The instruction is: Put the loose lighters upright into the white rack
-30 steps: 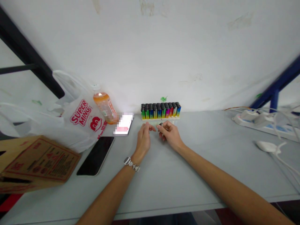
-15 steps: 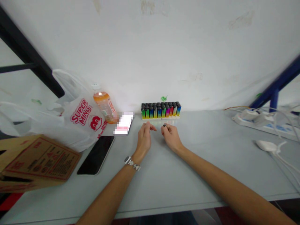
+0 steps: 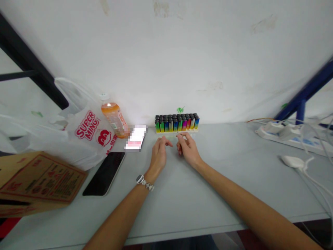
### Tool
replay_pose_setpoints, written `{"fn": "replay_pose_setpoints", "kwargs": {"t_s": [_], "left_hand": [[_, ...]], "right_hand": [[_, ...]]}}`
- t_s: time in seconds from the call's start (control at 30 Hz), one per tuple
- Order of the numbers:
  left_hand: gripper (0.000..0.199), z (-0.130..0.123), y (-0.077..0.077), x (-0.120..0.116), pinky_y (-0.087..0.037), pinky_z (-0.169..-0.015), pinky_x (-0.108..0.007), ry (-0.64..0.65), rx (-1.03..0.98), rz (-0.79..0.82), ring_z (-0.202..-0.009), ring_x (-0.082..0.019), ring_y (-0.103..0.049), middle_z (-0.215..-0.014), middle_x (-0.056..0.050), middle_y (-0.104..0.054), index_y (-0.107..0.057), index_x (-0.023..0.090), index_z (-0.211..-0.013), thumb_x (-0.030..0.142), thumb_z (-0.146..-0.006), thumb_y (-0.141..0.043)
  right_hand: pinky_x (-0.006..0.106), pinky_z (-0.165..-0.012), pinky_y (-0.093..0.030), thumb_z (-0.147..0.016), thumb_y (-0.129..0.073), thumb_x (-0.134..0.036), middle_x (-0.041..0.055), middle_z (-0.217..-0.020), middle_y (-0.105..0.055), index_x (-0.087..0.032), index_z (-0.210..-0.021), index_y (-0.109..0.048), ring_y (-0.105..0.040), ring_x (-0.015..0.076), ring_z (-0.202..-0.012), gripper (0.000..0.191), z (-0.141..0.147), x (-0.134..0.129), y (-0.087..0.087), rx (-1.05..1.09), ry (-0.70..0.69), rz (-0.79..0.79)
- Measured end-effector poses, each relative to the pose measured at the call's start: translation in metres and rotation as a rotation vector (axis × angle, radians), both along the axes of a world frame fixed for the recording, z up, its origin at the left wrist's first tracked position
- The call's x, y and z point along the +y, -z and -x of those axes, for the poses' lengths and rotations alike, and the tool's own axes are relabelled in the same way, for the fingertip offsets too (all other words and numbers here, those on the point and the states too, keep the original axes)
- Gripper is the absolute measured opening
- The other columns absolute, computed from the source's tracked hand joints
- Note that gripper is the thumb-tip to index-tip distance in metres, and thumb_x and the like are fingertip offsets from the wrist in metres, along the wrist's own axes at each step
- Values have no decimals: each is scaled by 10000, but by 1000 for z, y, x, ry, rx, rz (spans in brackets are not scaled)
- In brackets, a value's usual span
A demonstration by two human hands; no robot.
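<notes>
Several colourful lighters point(image 3: 177, 124) with black tops stand upright in rows in a pale tray point(image 3: 166, 132) by the wall. My right hand point(image 3: 187, 147) is just in front of them, fingers curled closed around a lighter that is almost wholly hidden; only a small dark bit shows by the fingertips. My left hand point(image 3: 159, 152) rests on the table to the left, thumb up and forefinger stretched toward the right hand. It holds nothing that I can see. A watch point(image 3: 140, 179) with a metal band is on the left wrist.
To the left lie a black phone point(image 3: 104, 174) and a blurred-out bright screen point(image 3: 135, 138). Behind them stand an orange drink bottle point(image 3: 114, 118), a white plastic bag point(image 3: 83, 149) and a cardboard box point(image 3: 44, 182). A power strip point(image 3: 299, 139) and white cables point(image 3: 293, 161) occupy the right.
My right hand has turned and its fingers have shifted, so the dark lighter top that stuck out of the fist is mostly hidden. My left hand keeps its pose.
</notes>
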State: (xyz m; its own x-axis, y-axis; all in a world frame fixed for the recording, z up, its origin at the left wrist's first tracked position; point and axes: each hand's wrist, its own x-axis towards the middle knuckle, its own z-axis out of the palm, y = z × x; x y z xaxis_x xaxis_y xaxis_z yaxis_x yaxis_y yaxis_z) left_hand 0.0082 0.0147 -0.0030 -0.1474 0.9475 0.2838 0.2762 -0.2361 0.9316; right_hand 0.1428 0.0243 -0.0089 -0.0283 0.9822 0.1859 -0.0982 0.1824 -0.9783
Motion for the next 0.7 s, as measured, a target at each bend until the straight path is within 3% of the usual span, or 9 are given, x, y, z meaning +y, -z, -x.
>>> {"fn": "replay_pose_setpoints", "kwargs": {"t_s": [0.1,0.2,0.27,0.33,0.43,0.57,0.7], "left_hand": [[550,-1,-1,0,-458,-821,-344,17,27,-4,-829,-210,-578,-743,-46,-601,-632,208,-673,547,-969,-316],[525,-3,-3,-1,-458,-833,-350,31,37,-14,-830,-211,-575,-746,-47,-600,-619,208,-658,513,-969,-326],[519,-4,-3,-1,-459,-839,-350,39,40,-17,-825,-210,-573,-734,-44,-592,-619,209,-656,505,-969,-329],[526,-5,-2,-1,-459,-844,-349,46,46,-11,-823,-209,-572,-725,-41,-583,-627,210,-659,513,-969,-328],[544,-5,-1,-1,-458,-854,-354,49,45,-6,-825,-212,-571,-723,-42,-579,-638,213,-660,537,-969,-329],[549,-4,0,0,-456,-864,-362,47,40,-6,-827,-217,-571,-719,-44,-577,-637,217,-655,549,-967,-331],[546,-3,0,1,-450,-869,-364,49,46,2,-833,-219,-570,-723,-44,-578,-636,218,-660,542,-968,-325]], "right_hand": [[279,-649,-466,-867,-579,-578,-46,-648,-596,-256,-995,-471,-568,153,-621,363,-9,4,-3,16,-10,-93],[312,-789,-466,-857,-616,-521,37,-867,-665,-228,-912,-578,-586,182,-822,301,-27,15,-7,-157,112,-234],[311,-769,-451,-829,-656,-492,52,-934,-670,-221,-884,-654,-551,189,-834,277,-44,26,-10,-323,217,-305],[303,-717,-436,-806,-686,-457,35,-880,-678,-223,-873,-697,-531,176,-761,244,-59,37,-13,-424,248,-342],[289,-659,-432,-780,-707,-389,13,-835,-692,-228,-910,-715,-542,146,-666,207,-77,54,-18,-446,186,-349],[274,-604,-440,-768,-701,-368,13,-798,-682,-226,-934,-706,-579,157,-674,218,-88,76,-22,-434,145,-348],[296,-651,-470,-800,-665,-345,8,-760,-672,-215,-947,-701,-591,164,-683,200,-92,92,-23,-493,134,-407]]}}
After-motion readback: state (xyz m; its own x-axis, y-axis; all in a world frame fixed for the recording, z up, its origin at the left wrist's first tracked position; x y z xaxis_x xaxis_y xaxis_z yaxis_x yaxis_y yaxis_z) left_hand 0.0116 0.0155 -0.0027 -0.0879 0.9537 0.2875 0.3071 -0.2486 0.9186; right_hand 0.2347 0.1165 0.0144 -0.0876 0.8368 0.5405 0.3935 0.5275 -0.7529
